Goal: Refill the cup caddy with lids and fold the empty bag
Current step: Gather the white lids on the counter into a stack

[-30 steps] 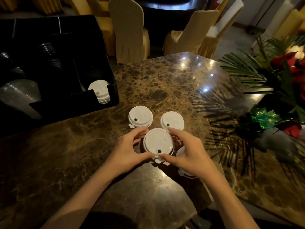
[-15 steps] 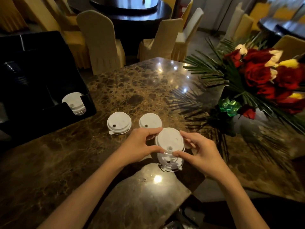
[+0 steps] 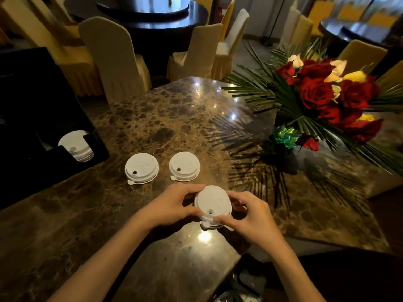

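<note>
Near the desk's front edge, a short stack of lids stood upright, sip hole facing the person, pinched between the left hand and right hand. A second ago only one lid was held; gathering had progressed. Two single lids lay beyond, the caddy well left.

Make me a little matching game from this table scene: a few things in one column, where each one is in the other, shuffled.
Things:
1. stack of lids
2. two loose lids
3. lids in the caddy
4. rose bouquet

Places:
A. far right of the table
B. slot of the black caddy
C. between the left hand and right hand
D. flat on the marble table, side by side

Pairs: 1-C, 2-D, 3-B, 4-A
</note>
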`<action>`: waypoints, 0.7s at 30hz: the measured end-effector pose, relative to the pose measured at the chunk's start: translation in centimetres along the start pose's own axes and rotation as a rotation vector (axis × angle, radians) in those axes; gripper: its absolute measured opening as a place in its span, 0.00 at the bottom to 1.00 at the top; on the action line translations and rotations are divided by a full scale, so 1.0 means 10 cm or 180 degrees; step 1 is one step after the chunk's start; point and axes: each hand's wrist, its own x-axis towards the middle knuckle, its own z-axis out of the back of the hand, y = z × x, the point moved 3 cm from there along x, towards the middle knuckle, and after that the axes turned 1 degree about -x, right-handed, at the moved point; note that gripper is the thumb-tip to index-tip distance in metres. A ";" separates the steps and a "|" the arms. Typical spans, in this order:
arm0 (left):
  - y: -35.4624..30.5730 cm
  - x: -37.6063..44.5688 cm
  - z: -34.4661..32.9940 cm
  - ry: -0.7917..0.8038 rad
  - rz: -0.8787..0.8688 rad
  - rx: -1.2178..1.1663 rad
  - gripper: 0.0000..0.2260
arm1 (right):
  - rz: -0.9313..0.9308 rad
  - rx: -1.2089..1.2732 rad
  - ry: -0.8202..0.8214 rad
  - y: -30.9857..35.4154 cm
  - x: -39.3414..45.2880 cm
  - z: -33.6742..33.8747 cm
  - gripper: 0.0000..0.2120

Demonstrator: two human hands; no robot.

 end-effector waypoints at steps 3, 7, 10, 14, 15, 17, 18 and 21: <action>0.01 -0.01 -0.01 0.0012 0.0026 0.0044 0.27 | -0.0087 0.0006 -0.0022 -0.01 -0.01 -0.01 0.34; 0.03 0.01 -0.05 -0.0008 0.0058 0.0172 0.26 | -0.0142 0.0007 0.0045 -0.02 -0.04 -0.04 0.33; 0.03 0.02 -0.07 0.0025 0.0041 0.0228 0.26 | -0.0231 0.0065 -0.0020 -0.03 -0.06 -0.06 0.33; 0.02 0.05 -0.06 0.0005 0.0072 0.0233 0.28 | -0.0295 0.0191 -0.0165 -0.03 -0.09 -0.11 0.33; 0.02 0.05 -0.05 -0.0022 0.0105 0.0219 0.30 | -0.0296 0.0207 -0.0182 -0.02 -0.10 -0.12 0.33; 0.01 0.04 -0.04 -0.0079 0.0187 0.0084 0.32 | -0.0285 0.0204 -0.0204 -0.02 -0.11 -0.13 0.33; 0.02 0.03 -0.05 -0.0101 0.0215 -0.0013 0.32 | -0.0272 0.0215 -0.0226 -0.02 -0.11 -0.14 0.33; 0.00 0.00 -0.03 -0.0167 0.0256 -0.0146 0.31 | -0.0209 0.0261 -0.0295 0.00 -0.08 -0.14 0.33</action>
